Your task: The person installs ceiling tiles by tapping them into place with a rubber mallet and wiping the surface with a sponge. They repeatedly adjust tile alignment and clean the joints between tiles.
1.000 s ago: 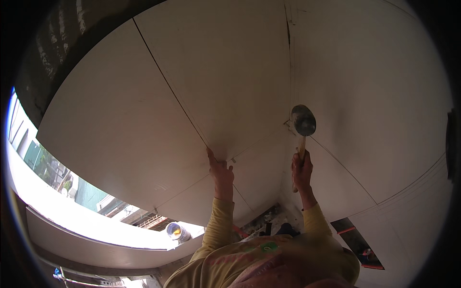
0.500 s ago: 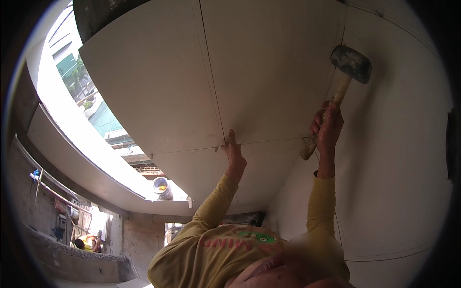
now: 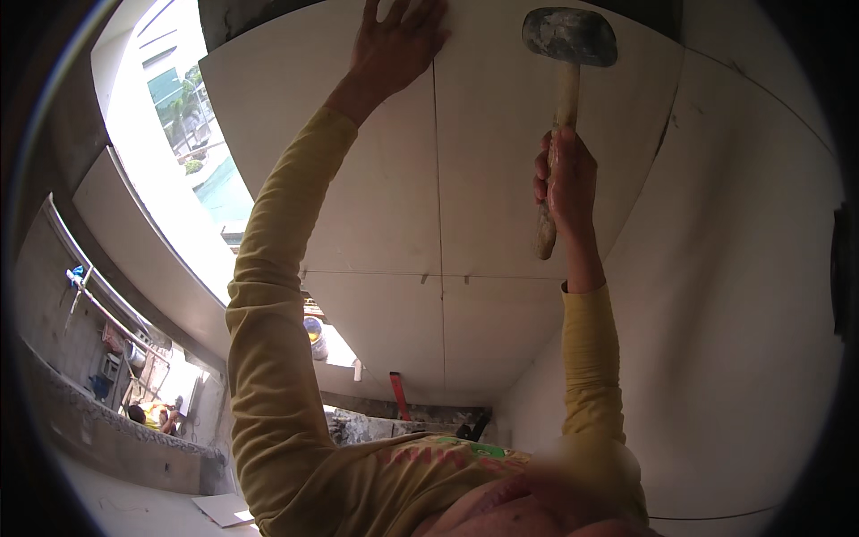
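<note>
My right hand is wrapped round the wooden handle of a rubber mallet. Its dark, pale-smeared head points away from me, over a large off-white tile. My left hand lies with spread fingers on the far part of the neighbouring tile, by the long joint between the two; some fingertips run to the picture's upper edge. Small tile spacers sit along the cross joint nearer to me. Whether the mallet touches the tile I cannot tell.
A pale wall rises at the right. Bright daylight enters through a curved opening at the left. Near it stand a bucket and a red bar-shaped tool. Another person in yellow is at the lower left, beside poles.
My left hand has moved from the joint crossing to the far part of the left tile. The mallet in my right hand has shifted left and farther away, and the view has shifted.
</note>
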A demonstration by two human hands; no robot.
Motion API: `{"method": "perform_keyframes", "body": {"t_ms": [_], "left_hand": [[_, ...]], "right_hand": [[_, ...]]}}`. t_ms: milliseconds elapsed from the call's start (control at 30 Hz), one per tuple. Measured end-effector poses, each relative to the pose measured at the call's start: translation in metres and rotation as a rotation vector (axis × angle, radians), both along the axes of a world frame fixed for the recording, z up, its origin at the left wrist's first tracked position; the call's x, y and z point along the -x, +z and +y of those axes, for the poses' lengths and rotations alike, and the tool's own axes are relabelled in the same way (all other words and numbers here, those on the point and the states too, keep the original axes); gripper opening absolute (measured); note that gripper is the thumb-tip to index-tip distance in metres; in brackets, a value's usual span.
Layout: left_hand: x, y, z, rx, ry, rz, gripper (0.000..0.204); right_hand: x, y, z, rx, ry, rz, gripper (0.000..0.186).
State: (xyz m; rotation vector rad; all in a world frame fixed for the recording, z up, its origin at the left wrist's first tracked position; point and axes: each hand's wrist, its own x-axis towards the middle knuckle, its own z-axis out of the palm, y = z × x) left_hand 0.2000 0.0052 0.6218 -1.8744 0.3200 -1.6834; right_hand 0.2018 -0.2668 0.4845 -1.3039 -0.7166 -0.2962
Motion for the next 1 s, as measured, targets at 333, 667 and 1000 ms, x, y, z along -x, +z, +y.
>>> {"method": "perform_keyframes", "body": {"t_ms": [333,667,1000], "left_hand": [[-0.021,-0.005,0.027,-0.123,-0.069,-0.072,0.063],[-0.027,-0.001,0.04,-0.151,-0.145,-0.125,0.062],[-0.02,0.003,0.043,-0.123,-0.102,-0.047,0.063]], "right_hand": [[-0.02,0.015,0.068,-0.1,0.006,0.044,0.056],[0.067,0.042,0.047,-0.578,-0.331,-0.52,0.084],[0.024,0.008,0.058,-0.203,-0.234,0.098,0.073]]}}
